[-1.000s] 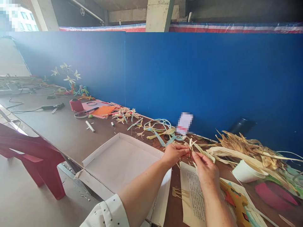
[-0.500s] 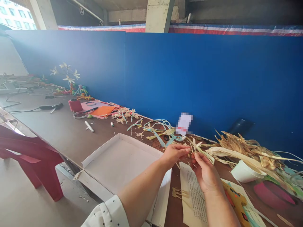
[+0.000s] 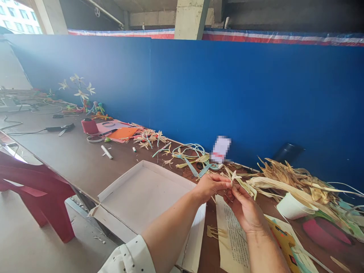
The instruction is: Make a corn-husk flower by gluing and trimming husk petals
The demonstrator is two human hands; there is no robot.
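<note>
Between my two hands is a small cream husk flower [image 3: 234,176] with thin pointed petals. My left hand [image 3: 212,186] pinches at its base from the left, thumb and forefinger pressed together. From the right, my right hand [image 3: 241,204] grips just below the petals with its fingertips; the stem is mostly hidden by the fingers. Under the hands lies a printed sheet of paper [image 3: 231,235], with small cut husk pieces [image 3: 216,232] on its left edge. A shallow white cardboard box [image 3: 150,197] stands open to the left, beneath my left forearm.
Dried corn husks [image 3: 298,180] and a white cup [image 3: 295,206] lie at the right. Along the blue partition [image 3: 182,91] are pale blue cords [image 3: 193,149], an orange sheet [image 3: 123,133] and a red thread spool [image 3: 90,126]. A red chair [image 3: 36,197] stands at the left.
The flower has turned slightly in my fingertips and its petals show more plainly. Both hands have shifted only a little; the things on the table stay put.
</note>
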